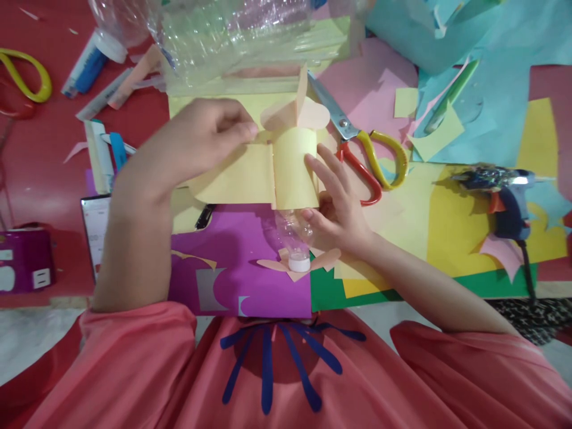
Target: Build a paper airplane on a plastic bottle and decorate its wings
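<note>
A clear plastic bottle [292, 229] lies with its white cap [299, 262] toward me, pale yellow paper [295, 170] curved over its body. Peach paper petals [326, 259] spread around the cap, and more peach pieces [314, 113] stand at the far end. A flat yellow flap [241, 179] extends left from the wrapped part. My left hand [227, 128] pinches the flap's upper edge between thumb and fingers. On the bottle's right side rests my right hand [335, 199], fingers apart, fingertips touching the yellow wrap and thumb near the bottle's shoulder.
Large scissors [353, 134] lie open just right of the bottle. A glue gun [512, 196] sits on yellow paper at the right. Clear plastic bottles [232, 36] lie at the back. Markers [92, 65], a phone [93, 226] and a purple box [27, 259] are at the left.
</note>
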Tool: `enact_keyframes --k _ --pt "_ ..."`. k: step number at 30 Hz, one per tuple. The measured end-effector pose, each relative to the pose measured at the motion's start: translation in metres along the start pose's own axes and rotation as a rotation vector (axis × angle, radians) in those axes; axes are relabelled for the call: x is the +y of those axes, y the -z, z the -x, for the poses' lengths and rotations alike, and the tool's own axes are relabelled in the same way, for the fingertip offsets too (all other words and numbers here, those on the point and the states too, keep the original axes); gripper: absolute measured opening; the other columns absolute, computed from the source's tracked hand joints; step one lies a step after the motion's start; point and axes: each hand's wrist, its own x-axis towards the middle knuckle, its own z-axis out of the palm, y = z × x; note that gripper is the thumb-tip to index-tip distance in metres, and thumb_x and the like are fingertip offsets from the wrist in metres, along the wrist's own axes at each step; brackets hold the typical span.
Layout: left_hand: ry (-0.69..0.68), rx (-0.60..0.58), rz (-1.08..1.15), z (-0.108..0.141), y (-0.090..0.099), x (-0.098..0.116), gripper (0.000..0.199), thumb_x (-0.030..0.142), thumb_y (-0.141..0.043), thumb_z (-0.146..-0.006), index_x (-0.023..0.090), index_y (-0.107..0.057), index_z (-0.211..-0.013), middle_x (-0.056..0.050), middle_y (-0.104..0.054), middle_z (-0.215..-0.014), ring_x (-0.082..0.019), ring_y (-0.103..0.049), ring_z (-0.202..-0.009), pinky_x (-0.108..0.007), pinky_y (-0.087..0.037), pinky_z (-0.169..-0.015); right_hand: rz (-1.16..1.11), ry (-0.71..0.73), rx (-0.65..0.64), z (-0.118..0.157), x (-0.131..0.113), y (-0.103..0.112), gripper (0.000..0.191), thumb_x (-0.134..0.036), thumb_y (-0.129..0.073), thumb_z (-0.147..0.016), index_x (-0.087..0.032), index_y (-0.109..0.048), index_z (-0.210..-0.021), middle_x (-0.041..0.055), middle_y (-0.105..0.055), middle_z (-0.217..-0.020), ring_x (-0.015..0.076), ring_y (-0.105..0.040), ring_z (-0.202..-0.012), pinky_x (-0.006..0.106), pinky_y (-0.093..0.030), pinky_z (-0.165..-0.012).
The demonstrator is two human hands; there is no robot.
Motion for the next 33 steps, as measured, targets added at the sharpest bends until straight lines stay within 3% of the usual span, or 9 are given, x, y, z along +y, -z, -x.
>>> enact_keyframes --k 3,5,7,9,11,15,21,30,33 --pt "-0.045 0.202 -0.028 0.023 0.018 0.01 0.043 0.037 -0.038 -0.096 0.007 -0.063 -0.113 -0.004 -0.065 -0.107 -0.019 -0.06 -0.107 -0.04 -0.044 -0.098 0.002 0.007 0.011 0.0 -0.001 0.0 0.073 -0.067 -0.044 -0.09 -0.036 -0.026 -0.153 0.0088 -0.024 -0.16 0.0368 -0.055 -0.126 0.035 -0.064 -0.064" --pt "-0.094 0.25 0.07 0.042 0.022 0.011 0.038 0.035 -0.041 -0.095 0.008 -0.064 -0.107 -0.004 -0.066 -0.107 -0.016 -0.062 -0.098 -0.035 -0.047 -0.091 0.007 0.01 0.023 0.0 -0.001 -0.001 0.071 -0.065 -0.045 -0.09 -0.036 -0.028 -0.152 0.009 -0.025 -0.158 0.0376 -0.052 -0.129 0.033 -0.063 -0.061" --pt "0.021 0.18 0.148 0.061 0.017 0.006 0.032 0.033 -0.043 -0.094 0.014 -0.068 -0.087 -0.001 -0.07 -0.089 -0.014 -0.064 -0.083 -0.032 -0.05 -0.079 0.003 -0.004 0.029 0.0 -0.002 -0.001 0.07 -0.064 -0.045 -0.091 -0.036 -0.028 -0.152 0.0092 -0.026 -0.158 0.0363 -0.054 -0.127 0.031 -0.062 -0.059" --pt "-0.018 -0.129 0.196 0.077 0.002 -0.004 0.042 0.045 -0.041 -0.094 0.018 -0.072 -0.084 -0.001 -0.074 -0.083 -0.017 -0.068 -0.079 -0.032 -0.053 -0.074 -0.012 -0.03 0.021 0.0 -0.002 -0.001 0.07 -0.063 -0.045 -0.091 -0.037 -0.026 -0.153 0.0093 -0.024 -0.159 0.032 -0.06 -0.118 0.031 -0.061 -0.058" --pt "0.0 -0.254 0.221 0.089 -0.02 -0.016 0.048 0.053 -0.039 -0.095 0.02 -0.073 -0.102 -0.005 -0.075 -0.108 -0.023 -0.069 -0.103 -0.036 -0.055 -0.09 -0.02 -0.052 0.006 -0.001 -0.002 -0.001 0.071 -0.063 -0.045 -0.091 -0.037 -0.025 -0.154 0.0095 -0.022 -0.161 0.0257 -0.065 -0.105 0.03 -0.06 -0.057" --pt "-0.012 -0.226 0.06 0.102 -0.066 -0.031 0.068 0.059 -0.024 -0.098 0.014 -0.043 -0.147 -0.012 -0.037 -0.158 -0.029 -0.03 -0.149 -0.048 -0.032 -0.12 -0.026 -0.059 -0.014 -0.001 -0.001 0.0 0.071 -0.062 -0.044 -0.092 -0.036 -0.023 -0.155 0.0102 -0.02 -0.163 0.0133 -0.064 -0.078 0.029 -0.058 -0.053" --pt "-0.091 -0.127 -0.051 0.094 -0.089 -0.029 0.069 0.053 -0.019 -0.1 0.008 -0.025 -0.153 -0.018 -0.03 -0.16 -0.031 -0.016 -0.153 -0.054 -0.017 -0.124 -0.054 -0.093 -0.045 -0.001 -0.005 0.002 0.069 -0.059 -0.044 -0.094 -0.037 -0.022 -0.155 0.0108 -0.02 -0.163 0.0066 -0.057 -0.062 0.029 -0.057 -0.053" --pt "-0.211 0.024 0.05 0.062 -0.092 -0.022 0.051 0.033 -0.03 -0.096 0.017 -0.036 -0.145 -0.014 -0.055 -0.138 -0.028 -0.047 -0.135 -0.047 -0.038 -0.115 -0.051 -0.087 -0.054 -0.001 -0.005 0.003 0.067 -0.055 -0.045 -0.094 -0.039 -0.021 -0.155 0.0099 -0.017 -0.164 0.0062 -0.054 -0.062 0.034 -0.059 -0.062" --pt "-0.212 0.037 0.106 0.057 -0.095 -0.021 0.049 0.033 -0.029 -0.093 0.019 -0.043 -0.139 -0.011 -0.062 -0.127 -0.028 -0.053 -0.127 -0.048 -0.041 -0.112 -0.061 -0.08 -0.066 -0.003 -0.006 0.005 0.069 -0.057 -0.046 -0.093 -0.038 -0.023 -0.155 0.0079 -0.015 -0.165 0.0133 -0.062 -0.078 0.036 -0.06 -0.069"
